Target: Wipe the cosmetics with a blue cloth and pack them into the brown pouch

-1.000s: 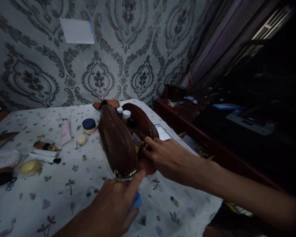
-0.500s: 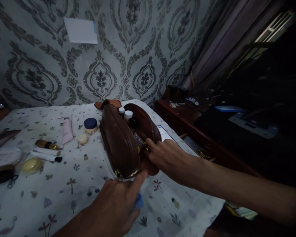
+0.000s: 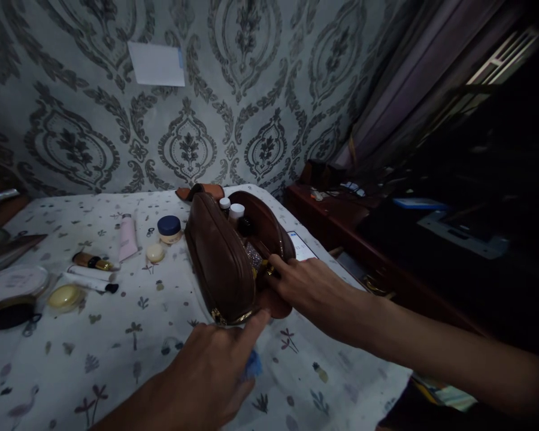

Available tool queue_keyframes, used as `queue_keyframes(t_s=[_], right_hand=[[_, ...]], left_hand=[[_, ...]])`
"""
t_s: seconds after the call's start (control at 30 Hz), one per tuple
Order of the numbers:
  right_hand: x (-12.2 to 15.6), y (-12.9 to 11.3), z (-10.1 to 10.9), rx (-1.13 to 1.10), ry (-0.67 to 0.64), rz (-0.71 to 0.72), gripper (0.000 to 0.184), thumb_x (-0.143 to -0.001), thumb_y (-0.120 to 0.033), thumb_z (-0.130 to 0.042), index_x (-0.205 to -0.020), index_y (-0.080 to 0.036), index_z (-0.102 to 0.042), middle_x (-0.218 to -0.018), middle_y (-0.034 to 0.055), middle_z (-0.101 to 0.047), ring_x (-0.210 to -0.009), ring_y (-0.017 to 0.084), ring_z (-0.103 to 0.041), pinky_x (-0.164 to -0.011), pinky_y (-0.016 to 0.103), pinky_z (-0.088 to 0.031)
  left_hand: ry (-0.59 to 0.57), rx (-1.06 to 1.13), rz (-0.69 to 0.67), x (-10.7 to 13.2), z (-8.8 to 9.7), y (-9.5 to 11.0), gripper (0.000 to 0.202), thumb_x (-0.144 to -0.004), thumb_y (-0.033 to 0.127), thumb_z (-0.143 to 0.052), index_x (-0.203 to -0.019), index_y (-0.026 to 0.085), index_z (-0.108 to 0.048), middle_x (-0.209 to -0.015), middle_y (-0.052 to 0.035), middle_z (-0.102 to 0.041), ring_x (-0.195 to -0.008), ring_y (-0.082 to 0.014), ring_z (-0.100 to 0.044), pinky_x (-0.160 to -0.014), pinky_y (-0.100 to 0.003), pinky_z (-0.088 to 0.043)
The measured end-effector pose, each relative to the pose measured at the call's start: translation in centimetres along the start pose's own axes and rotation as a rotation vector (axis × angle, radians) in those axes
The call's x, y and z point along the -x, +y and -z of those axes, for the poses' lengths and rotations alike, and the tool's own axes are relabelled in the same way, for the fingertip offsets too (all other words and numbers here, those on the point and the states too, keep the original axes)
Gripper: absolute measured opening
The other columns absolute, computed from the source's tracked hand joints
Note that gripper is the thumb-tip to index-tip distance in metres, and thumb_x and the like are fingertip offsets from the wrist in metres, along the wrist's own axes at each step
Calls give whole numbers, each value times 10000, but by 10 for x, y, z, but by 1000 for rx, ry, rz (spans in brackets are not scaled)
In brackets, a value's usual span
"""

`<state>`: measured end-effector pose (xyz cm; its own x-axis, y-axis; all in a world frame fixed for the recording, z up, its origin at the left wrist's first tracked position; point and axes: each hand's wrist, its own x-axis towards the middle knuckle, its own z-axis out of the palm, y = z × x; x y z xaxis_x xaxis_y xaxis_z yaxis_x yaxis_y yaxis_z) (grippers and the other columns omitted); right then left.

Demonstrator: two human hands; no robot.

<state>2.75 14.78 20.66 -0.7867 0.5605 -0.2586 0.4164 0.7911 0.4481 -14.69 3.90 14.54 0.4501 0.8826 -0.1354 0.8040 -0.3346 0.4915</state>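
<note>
A brown cosmetic bag (image 3: 220,257) lies unzipped on the patterned cloth, a gold zip at its near end. Inside it stand white-capped bottles (image 3: 236,212), with something glittery silver (image 3: 254,256) nearer me. My right hand (image 3: 299,281) is closed over the bag's near right edge, its curled fingers reaching into the opening by a bit of yellow. Its fingertips are partly hidden. My left hand (image 3: 215,359) has its index finger stretched out, the tip touching the bag's near flap, the thumb apart. Something blue and crumpled (image 3: 252,365) shows between that finger and thumb; whether it is held is unclear.
Left of the bag are a navy-lidded jar (image 3: 169,228), a small cream pot (image 3: 155,253), a pink tube (image 3: 127,237), a brush (image 3: 92,282) and a yellow pot (image 3: 65,296). A phone (image 3: 300,244) lies behind the bag's right side. Dark red furniture (image 3: 327,218) adjoins at right.
The view has shifted slightly, so the scene sits a little further right and lower. Both hands keep nearly the same place on the bag.
</note>
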Motion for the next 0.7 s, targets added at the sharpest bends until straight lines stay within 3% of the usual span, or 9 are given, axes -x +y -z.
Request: queue_keyframes(t_s=[0.13,0.37,0.53,0.7], right_hand=[[4,2,5,-22,-9,5,241,-755,-48,-654,-980,-137,-647,-996,110,-586,-624,141,-580,-471,297,-226],[9,5,12,-61,-18,39,289,-681,4,-672,-930,-139,-642,-974,100,-569,-627,136,-554,-440,281,-212],[14,8,5,-95,77,47,391,-627,49,-643,-963,-149,-638,-972,73,-574,-569,100,-473,-453,270,-184],[24,9,4,-200,234,20,405,-672,68,-537,-984,-171,-638,-987,53,-593,-556,87,-463,-460,261,-193]], left_hand=[[-58,11,38,2,7,3,850,-785,152,-579,-1550,247,-221,-1078,-110,-712,-914,-272,-672,-837,-420,-516],[-60,0,36,4,5,1,848,-825,158,-560,-1566,266,-163,-1088,-102,-698,-952,-279,-662,-854,-443,-513],[-7,12,18,4,2,-1,837,-814,158,-554,-1564,254,-196,-1050,-103,-702,-916,-280,-661,-808,-431,-518],[28,-8,5,4,2,-2,855,-804,147,-550,-1567,254,-182,-989,-88,-700,-881,-259,-657,-789,-402,-517]])
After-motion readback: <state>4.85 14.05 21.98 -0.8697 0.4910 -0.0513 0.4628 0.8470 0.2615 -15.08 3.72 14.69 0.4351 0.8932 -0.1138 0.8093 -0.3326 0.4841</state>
